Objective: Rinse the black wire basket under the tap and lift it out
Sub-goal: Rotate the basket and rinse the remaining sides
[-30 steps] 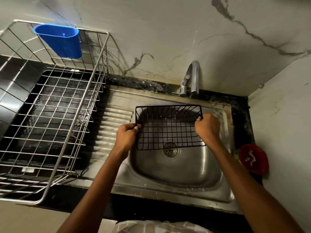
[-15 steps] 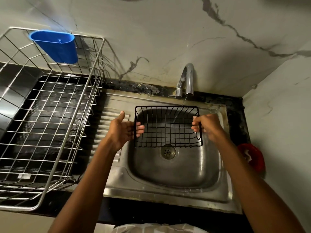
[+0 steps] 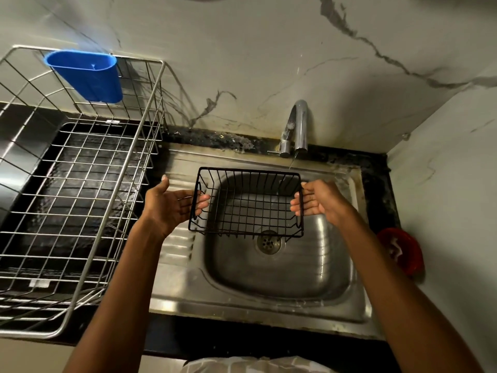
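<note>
Above the steel sink (image 3: 317, 300), the black wire basket (image 3: 247, 203) hangs in the air between 2 hands, its far right corner under the thin stream that falls from the tap (image 3: 297, 127). The left hand (image 3: 172, 204) is spread flat, palm turned up and inward, with its fingertips pushed through the wires of the basket's left end. The right hand (image 3: 320, 199) mirrors it at the right end, fingers extended along and through the side wires, not curled into a fist. Neither hand clamps a rim; the basket seems pinched between the 2 sets of fingers, probably so it can be turned and tipped easily under the water.

The basket sits open side up, slightly tilted toward the camera, directly over the drain (image 3: 269, 242), so run-off drops into the bowl.

Whether the water actually strikes the wire is hard to judge, since the stream is faint. The thumbs' contact with the basket is not clear. A large silver dish rack (image 3: 80, 211) with a blue cup (image 3: 86, 75) fills the left, cut off at the frame edge, and a red object (image 3: 403, 251) at right is too dim to identify.
</note>
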